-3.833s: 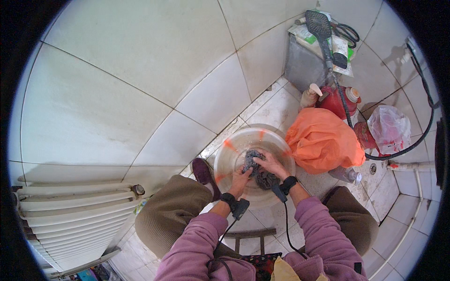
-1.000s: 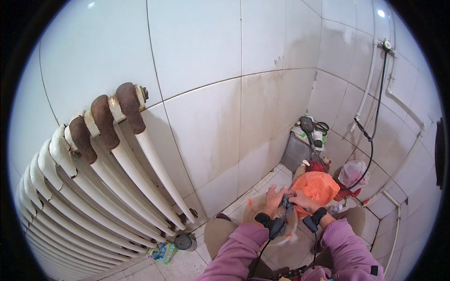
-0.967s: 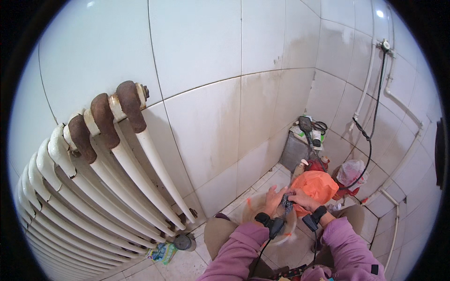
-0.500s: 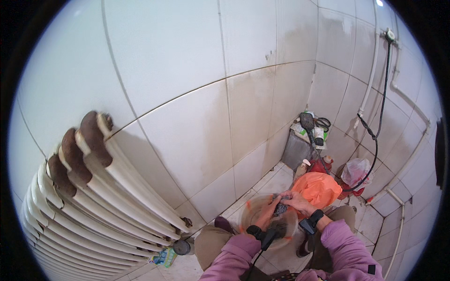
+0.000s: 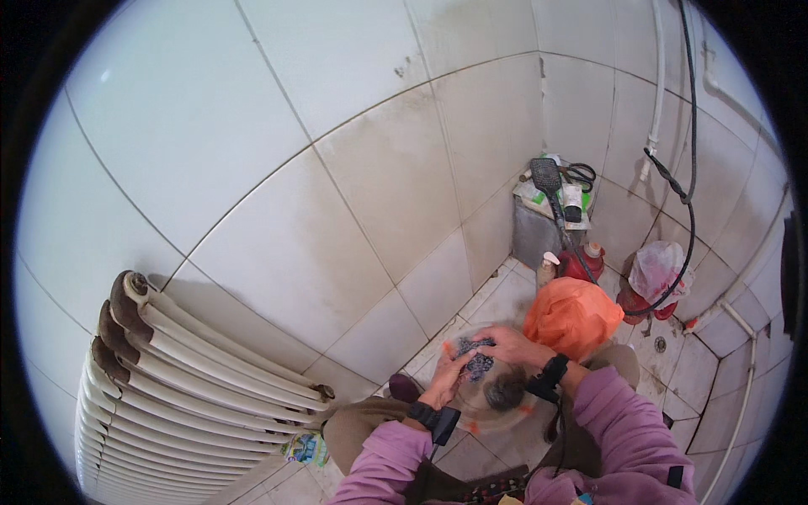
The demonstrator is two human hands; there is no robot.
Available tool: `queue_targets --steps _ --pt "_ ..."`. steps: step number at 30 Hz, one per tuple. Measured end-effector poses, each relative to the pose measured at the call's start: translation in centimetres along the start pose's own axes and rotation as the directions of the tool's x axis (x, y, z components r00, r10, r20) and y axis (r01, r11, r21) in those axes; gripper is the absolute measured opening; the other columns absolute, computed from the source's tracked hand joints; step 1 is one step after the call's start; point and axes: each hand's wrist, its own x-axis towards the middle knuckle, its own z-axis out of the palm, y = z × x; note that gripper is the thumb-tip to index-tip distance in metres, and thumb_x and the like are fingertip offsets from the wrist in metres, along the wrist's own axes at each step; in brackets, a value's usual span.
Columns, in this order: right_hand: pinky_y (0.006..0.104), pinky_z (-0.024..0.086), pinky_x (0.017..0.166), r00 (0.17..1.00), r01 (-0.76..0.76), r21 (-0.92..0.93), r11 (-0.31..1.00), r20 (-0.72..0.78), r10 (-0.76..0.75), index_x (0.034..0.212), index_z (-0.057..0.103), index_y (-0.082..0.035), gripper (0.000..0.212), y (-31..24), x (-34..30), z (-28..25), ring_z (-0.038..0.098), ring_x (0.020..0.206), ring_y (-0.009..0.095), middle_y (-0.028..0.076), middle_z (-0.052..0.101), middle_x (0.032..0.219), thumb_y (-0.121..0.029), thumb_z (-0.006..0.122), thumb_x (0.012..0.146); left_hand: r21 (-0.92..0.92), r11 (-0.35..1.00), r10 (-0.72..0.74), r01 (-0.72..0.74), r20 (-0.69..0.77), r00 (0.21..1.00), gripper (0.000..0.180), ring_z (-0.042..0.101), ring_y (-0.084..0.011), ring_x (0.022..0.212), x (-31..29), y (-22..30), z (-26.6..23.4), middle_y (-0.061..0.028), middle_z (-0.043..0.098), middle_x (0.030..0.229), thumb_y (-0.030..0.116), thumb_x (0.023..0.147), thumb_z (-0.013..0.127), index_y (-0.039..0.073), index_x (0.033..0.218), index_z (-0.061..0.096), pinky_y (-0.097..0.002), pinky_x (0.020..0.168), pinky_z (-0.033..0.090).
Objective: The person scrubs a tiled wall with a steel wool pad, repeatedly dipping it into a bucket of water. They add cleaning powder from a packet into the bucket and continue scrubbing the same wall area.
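Both of my hands are closed on a dark grey, speckled piece of wet-looking fabric (image 5: 478, 368), bunched up over a see-through basin (image 5: 474, 426) with orange marks. My left hand (image 5: 446, 379) grips its near left side, and my right hand (image 5: 510, 348) has the far right side. Inside the basin, close to my right wrist, lies a dark, rounded lump (image 5: 506, 391); its kind is unclear. The basin stands on the tiled floor between my knees. An orange bag (image 5: 574, 318) sits just beyond my right hand.
A ribbed radiator (image 5: 202, 383) runs along the left wall. Toward the corner are a grey stand (image 5: 532, 234) bearing a shower head (image 5: 546, 175) and scissors (image 5: 580, 175), a pump bottle (image 5: 547, 271) and a red bottle (image 5: 582, 263). A black hose (image 5: 692, 223) hangs beside a white plastic bag (image 5: 658, 271).
The view has shifted. My hands have spread slightly and moved toward the basin's far left side with the fabric, so the dark lump in the basin shows more clearly.
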Motion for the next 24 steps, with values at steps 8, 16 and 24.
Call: queue_targets --steps 8,16,24 --pt "0.0429 0.049 0.089 0.961 -0.253 -0.05 0.966 0.106 0.256 0.108 0.061 0.003 0.032 0.1 -2.0 -5.5 0.062 0.098 0.039 0.023 0.064 0.101 -0.015 0.061 0.082 0.023 1.0 -0.013 0.015 -0.086 0.996 0.023 0.066 -0.0166 0.089 1.3 -0.7 0.2 -0.0081 0.067 0.1 0.008 0.09 0.062 0.0 0.112 0.058 -0.0284 0.077 0.055" --pt "0.0473 0.047 0.087 0.986 -0.1 -0.267 0.959 0.102 0.131 0.102 0.06 0.003 0.026 -0.4 -4.7 -5.9 0.058 0.103 0.039 0.023 0.061 0.106 -0.014 0.057 0.083 0.004 0.985 0.171 -0.172 -0.089 0.981 0.023 0.066 -0.0195 0.09 1.1 -0.7 3.0 -0.0104 0.067 0.101 0.005 0.09 0.062 -0.002 0.112 0.057 -0.0332 0.081 0.055" --pt "0.0457 0.046 0.087 0.979 -0.039 -0.284 0.958 0.18 0.093 0.112 0.052 0.0 0.03 0.3 -3.7 -4.9 0.056 0.108 0.038 0.023 0.057 0.113 -0.013 0.054 0.086 0.272 0.945 0.231 -0.18 -0.17 0.958 0.03 0.064 -0.0142 0.085 -0.4 3.4 3.1 -0.0053 0.066 0.1 0.005 0.09 0.062 0.002 0.119 0.055 -0.0275 0.073 0.054"
